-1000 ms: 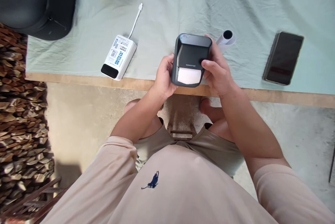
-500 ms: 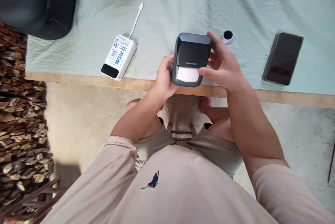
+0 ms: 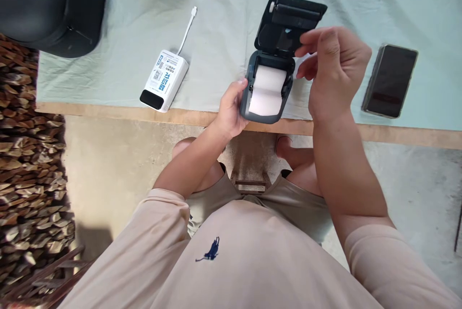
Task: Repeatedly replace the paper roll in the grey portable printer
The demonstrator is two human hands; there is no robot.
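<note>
A small dark-grey printer is held at the near edge of the table, over the pale green cloth. Its lid is swung fully open and tilted away from the person, and 1 white paper roll is exposed in the bay.

The printer is judged to be light and stiff, with smooth plastic walls that could slip, so it is best gripped across its 2 side walls. The hinged lid looks the weakest part and should not bear the load. The paper is soft and easily creased, and it is best taken by its loose end.

The body is clasped at its left wall by the left hand, with the thumb on top and the fingers wrapped beneath. The right hand is raised beside the lid with its fingers loosely curled, and nothing is held in it. Whether its fingertips touch the lid cannot be told.

A white power bank with its cable lies to the left, a phone to the right and a black bag at the far left.
</note>
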